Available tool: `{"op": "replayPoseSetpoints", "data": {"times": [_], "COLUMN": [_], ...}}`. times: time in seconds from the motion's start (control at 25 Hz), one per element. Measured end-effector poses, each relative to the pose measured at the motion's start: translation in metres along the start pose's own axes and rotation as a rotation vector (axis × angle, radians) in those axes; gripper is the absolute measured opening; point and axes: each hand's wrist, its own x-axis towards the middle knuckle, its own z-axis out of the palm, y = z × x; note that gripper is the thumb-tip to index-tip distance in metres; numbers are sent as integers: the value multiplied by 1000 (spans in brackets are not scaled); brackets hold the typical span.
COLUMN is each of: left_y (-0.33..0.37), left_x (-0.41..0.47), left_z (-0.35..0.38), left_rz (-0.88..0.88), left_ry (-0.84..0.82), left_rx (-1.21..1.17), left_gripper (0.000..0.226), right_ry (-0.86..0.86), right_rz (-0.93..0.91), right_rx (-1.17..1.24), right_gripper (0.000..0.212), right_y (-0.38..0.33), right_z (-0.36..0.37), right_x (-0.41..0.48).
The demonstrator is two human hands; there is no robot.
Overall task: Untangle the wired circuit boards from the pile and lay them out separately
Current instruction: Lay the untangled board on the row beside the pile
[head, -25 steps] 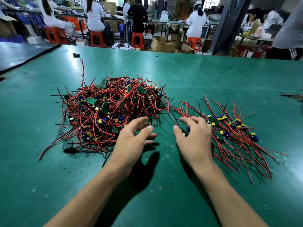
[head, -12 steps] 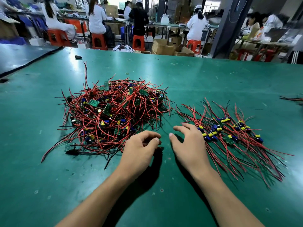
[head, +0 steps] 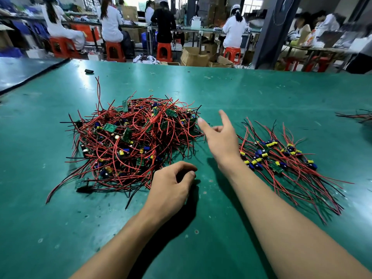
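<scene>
A tangled pile of small green circuit boards with red and black wires [head: 130, 141] lies left of centre on the green table [head: 241, 93]. To the right, a row of separated boards [head: 279, 158] lies with wires fanned out. My right hand [head: 219, 137] hovers between the two groups, fingers spread and stretched toward the pile's right edge, holding nothing. My left hand [head: 171, 184] rests on the table just below the pile, fingers loosely curled and empty.
A small black object [head: 89, 71] lies at the table's far left, a rubber band [head: 151, 90] beyond the pile. More wires [head: 358, 115] show at the right edge. A second table [head: 20, 71] adjoins on the left. Seated workers, red stools and cartons fill the background.
My right hand has left the separated row and moved up and left toward the pile's right edge. My left hand's fingers have curled in, and it stays below the pile.
</scene>
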Motion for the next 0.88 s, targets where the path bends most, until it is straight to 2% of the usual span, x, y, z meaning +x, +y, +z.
{"op": "replayPoseSetpoints", "data": {"times": [0.08,0.2,0.28,0.36,0.52,0.6,0.76,0.88], "left_y": [1,2,1,1,-2,-2,-2,-4], "left_x": [0,-1,0,0,1,1,2,3], "left_z": [-1,-2,-2,-1,-1,-1,0,0], "left_rz": [-14,-21,-22,-8,-1,25,64,17], "left_ry": [-22,-32,-35,-33,-6,0,77,158], "left_rx": [-32,-56,-66,-40,-11,14,56,-1], "left_gripper": [13,12,12,13,13,14,15,9], "right_ry": [-37,-27,41,64,8,-120,-413,-563], "right_rz": [-15,-146,-243,-241,-66,84,425,509], "right_rx": [47,21,28,84,289,401,278,301], "right_gripper": [68,24,20,24,22,14,27,15], "right_y": [-20,-37,-35,-26,-15,-11,4,10], "right_z": [8,13,10,6,-7,-14,-16,-17], "right_x": [18,30,24,16,8,-1,-27,-44]}}
